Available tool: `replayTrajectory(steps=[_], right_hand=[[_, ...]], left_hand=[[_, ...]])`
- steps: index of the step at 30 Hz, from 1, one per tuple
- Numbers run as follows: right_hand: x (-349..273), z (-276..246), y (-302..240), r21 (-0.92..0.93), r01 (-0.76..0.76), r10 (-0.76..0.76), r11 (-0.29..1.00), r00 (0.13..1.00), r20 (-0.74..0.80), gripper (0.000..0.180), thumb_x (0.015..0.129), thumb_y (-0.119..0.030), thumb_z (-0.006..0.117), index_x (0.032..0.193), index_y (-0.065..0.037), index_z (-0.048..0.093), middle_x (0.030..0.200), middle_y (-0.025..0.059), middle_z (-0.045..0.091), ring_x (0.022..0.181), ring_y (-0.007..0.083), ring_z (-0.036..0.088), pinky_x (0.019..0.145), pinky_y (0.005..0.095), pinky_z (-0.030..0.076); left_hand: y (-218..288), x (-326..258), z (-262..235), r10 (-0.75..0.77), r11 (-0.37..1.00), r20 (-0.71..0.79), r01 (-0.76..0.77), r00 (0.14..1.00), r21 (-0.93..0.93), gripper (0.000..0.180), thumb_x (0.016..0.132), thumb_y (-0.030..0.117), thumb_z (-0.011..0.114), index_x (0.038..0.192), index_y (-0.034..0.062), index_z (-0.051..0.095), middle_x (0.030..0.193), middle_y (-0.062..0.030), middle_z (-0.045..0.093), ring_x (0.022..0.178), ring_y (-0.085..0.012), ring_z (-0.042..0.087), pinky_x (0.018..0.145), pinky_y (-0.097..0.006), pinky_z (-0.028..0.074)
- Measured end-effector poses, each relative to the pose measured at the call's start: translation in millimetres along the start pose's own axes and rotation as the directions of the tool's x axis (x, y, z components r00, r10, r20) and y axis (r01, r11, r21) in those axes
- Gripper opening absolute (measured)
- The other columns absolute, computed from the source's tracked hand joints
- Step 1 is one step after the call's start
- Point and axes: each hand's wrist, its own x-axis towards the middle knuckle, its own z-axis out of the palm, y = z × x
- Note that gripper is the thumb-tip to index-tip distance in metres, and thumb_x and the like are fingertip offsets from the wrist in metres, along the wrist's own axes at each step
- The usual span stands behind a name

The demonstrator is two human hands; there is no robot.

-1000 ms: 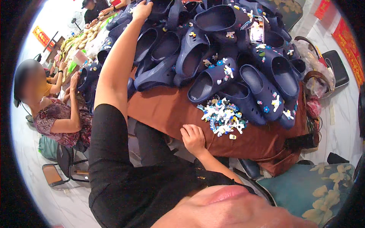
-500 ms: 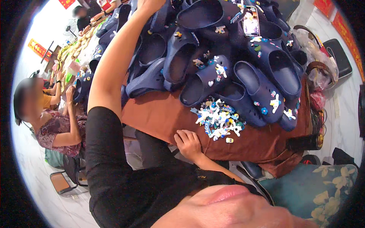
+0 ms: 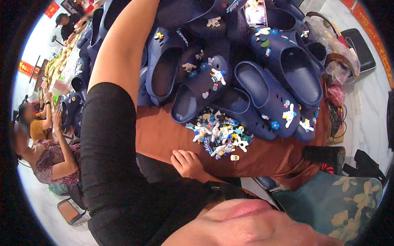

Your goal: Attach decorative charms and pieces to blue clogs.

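Observation:
My left arm [image 3: 123,49] stretches forward across the pile, and its hand is beyond the top edge of the picture. My right hand [image 3: 187,164] rests on the near edge of the brown cloth [image 3: 160,135], fingers slightly bent and apart, holding nothing. Just past it lies a heap of small shoe charms [image 3: 221,137], white, blue, yellow and black. One little yellow-and-white charm [image 3: 234,157] sits apart from the heap. Behind are many navy clogs; a clog with charms on its top [image 3: 201,88] and a clog at the right [image 3: 266,98] lie nearest.
A lit phone [image 3: 255,14] stands among the clogs at the far side. Bags [image 3: 342,61] and a black stool [image 3: 359,49] are at the right, a flowered chair [image 3: 328,205] at the near right. At the left, people [image 3: 53,156] work along the table, one handling a clog.
My left arm has reached farther forward, taking its hand out of view. The whole picture has shifted somewhat. My right hand stays at the cloth's edge.

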Motion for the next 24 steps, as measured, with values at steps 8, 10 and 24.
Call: replayTrajectory(steps=[8,10,24], right_hand=[[1,-4,-2,0.030,-0.039,0.037,0.999,0.998,0.050,0.025,0.084,-0.017,0.060,0.105,-0.004,0.065,0.112,0.0123,0.065,0.103,0.0261,0.061,0.087,0.0385,0.050],[3,-6,-4,0.021,-0.025,0.024,0.999,1.000,0.012,0.025,0.084,-0.017,0.060,0.105,-0.004,0.065,0.113,0.0119,0.064,0.104,0.0262,0.061,0.087,0.0389,0.050],[24,-33,-20,0.335,-0.041,0.090,0.941,0.987,-0.133,0.035,0.082,-0.004,0.058,0.117,-0.006,0.066,0.107,0.0113,0.065,0.098,0.0318,0.062,0.085,0.0446,0.050]], left_hand=[[28,-5,-62,-0.688,0.722,-0.599,0.313,0.410,-0.617,0.031,0.091,0.020,0.054,0.106,-0.0050,0.066,0.102,-0.0294,0.069,0.097,-0.0419,0.069,0.085,-0.048,0.056],[19,-25,-97,-0.550,0.803,-0.504,0.256,0.666,-0.539,0.034,0.093,0.027,0.058,0.099,-0.0049,0.069,0.103,-0.0304,0.068,0.103,-0.0434,0.066,0.089,-0.050,0.054],[-130,-239,-169,-0.361,0.918,-0.743,0.074,0.563,-0.390,0.036,0.094,0.026,0.056,0.114,-0.0028,0.064,0.102,-0.0247,0.070,0.101,-0.0432,0.064,0.088,-0.050,0.047]])
